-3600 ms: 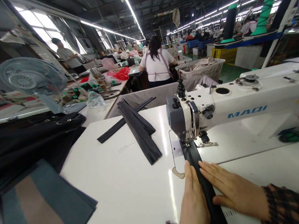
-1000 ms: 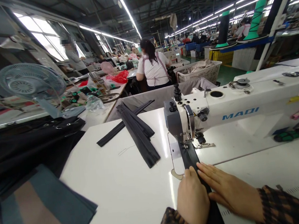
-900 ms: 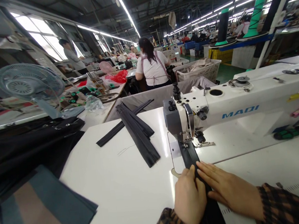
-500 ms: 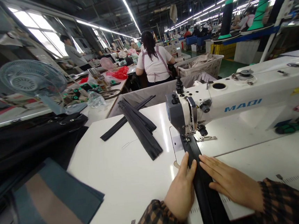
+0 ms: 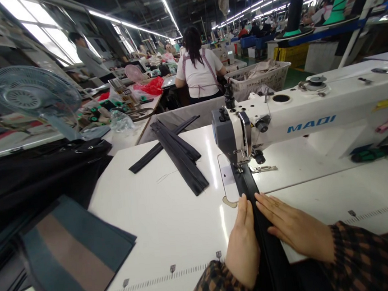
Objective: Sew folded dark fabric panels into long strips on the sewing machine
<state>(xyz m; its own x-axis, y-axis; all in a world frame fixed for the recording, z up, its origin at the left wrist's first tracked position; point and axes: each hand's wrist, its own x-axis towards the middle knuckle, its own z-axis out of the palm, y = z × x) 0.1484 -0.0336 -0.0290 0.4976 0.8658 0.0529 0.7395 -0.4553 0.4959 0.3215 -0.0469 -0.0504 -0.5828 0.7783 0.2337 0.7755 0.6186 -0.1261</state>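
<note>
A long black strip runs from the front edge of the white table up under the presser foot of a white sewing machine. On the strip's left edge rests my left hand, its fingers together and its thumb hidden. My right hand lies flat on the right edge, fingers stretched toward the machine head. Several dark strips lie crossed on the table, left of the machine.
Teal and brown fabric panels and black material lie at the left. Behind them stands a fan. A person sits beyond the table, beside a white basket.
The view has tilted, so the scene sits slightly higher. My left hand has slid back along the strip, and its thumb no longer stands apart from the fingers.
</note>
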